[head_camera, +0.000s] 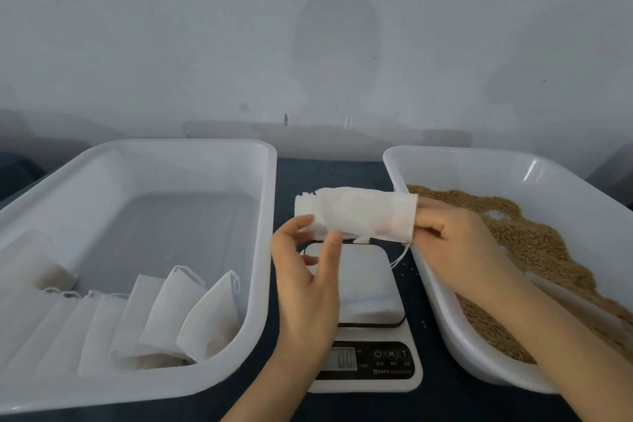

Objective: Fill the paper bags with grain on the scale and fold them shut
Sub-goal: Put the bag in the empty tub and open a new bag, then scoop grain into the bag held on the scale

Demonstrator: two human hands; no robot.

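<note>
I hold a white paper bag [359, 214] sideways above the scale [368, 315]. My right hand [455, 243] has its fingers pushed inside the bag's open end, whose drawstring hangs below. My left hand [305, 281] pinches the bag's other end between thumb and fingers. A small stack of flat white bags [305, 205] lies on the table behind it. Brown grain [534, 240] fills the white tray [445, 325] on the right. The scale's pan looks bare and its display is lit.
The large white tray [260, 284] on the left holds several filled, folded bags [178, 315] lined along its near side. A few loose grains lie on the dark table [419, 271] beside the scale. A pale wall stands close behind.
</note>
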